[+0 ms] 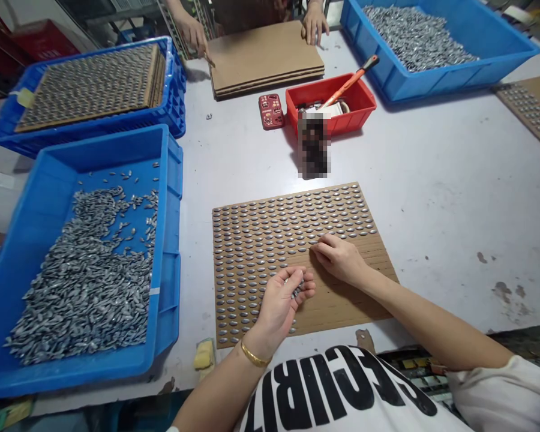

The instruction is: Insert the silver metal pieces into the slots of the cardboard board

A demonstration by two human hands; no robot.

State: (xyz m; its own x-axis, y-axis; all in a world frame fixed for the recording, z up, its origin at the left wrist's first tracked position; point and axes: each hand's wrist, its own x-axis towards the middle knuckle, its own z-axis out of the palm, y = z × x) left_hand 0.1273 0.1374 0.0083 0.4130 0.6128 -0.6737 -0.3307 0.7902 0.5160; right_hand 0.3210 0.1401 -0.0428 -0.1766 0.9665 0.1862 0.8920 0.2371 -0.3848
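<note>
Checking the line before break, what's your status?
Left hand cupping metal pieces. Right hand resting on cardboard sheet, fingertips at filled rows. Blue bin to the left.

Counter [450, 180]: broad, pale grey top, worn, with brown stains and scuffs toward the right side and chipped patches along the near edge [364, 339].
Red cabinet [42, 36]: upper left, beyond the counter, partly in view.
Metal shelving rack [173, 21]: behind the far edge of the counter, narrow strip visible.
Blue plastic crate [139, 414]: below the near edge of the counter, mostly hidden.
Printed packets [414, 360]: multicoloured, below the near edge at right, details too small to read.
Lighting: even, pale indoor light; soft shadows on the counter.
</note>
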